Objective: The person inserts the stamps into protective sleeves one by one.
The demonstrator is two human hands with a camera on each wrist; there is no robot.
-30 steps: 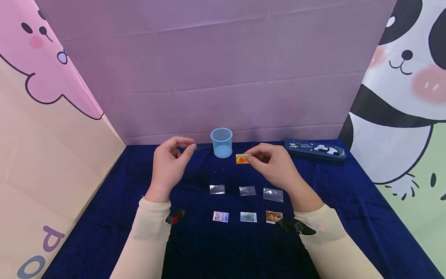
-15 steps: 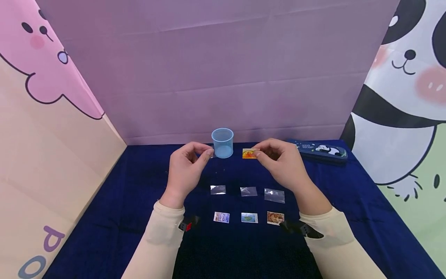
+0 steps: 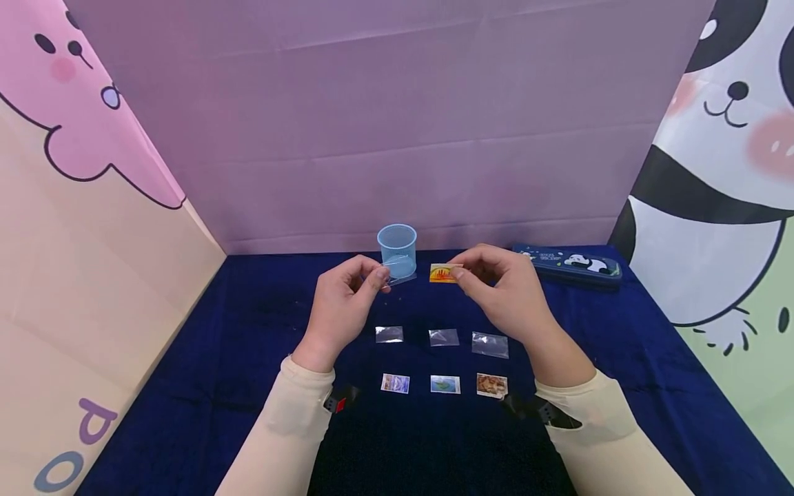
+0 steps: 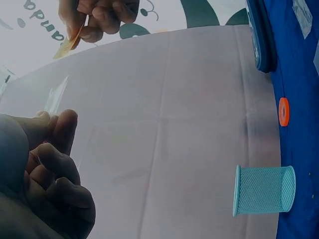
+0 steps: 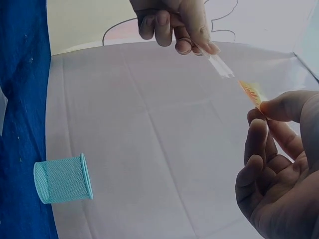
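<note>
My left hand (image 3: 341,306) pinches a small clear plastic sleeve (image 3: 403,280) between thumb and forefinger. Its free end points to the right, and its layers look slightly parted. Facing it, my right hand (image 3: 509,296) pinches a yellow-orange stamp-like card (image 3: 441,273) by its right edge. A short gap separates the sleeve (image 5: 219,65) from the card (image 5: 250,92) in the right wrist view. Both are held in the air above the table. Below lie a row of three clear sleeves (image 3: 443,337) and, nearer, a row of three picture cards (image 3: 445,384).
A light-blue mesh pen cup (image 3: 397,240) stands at the back, just behind the held sleeve. At the back right lies a dark-blue pencil case (image 3: 571,267) with a panda print. An orange ring-shaped object (image 4: 284,112) shows in the left wrist view. Dark-blue cloth (image 3: 248,386) covers the table.
My left hand has moved right, bringing the sleeve in front of the cup and closer to the card. The right hand shifted slightly right, then stayed almost still.
</note>
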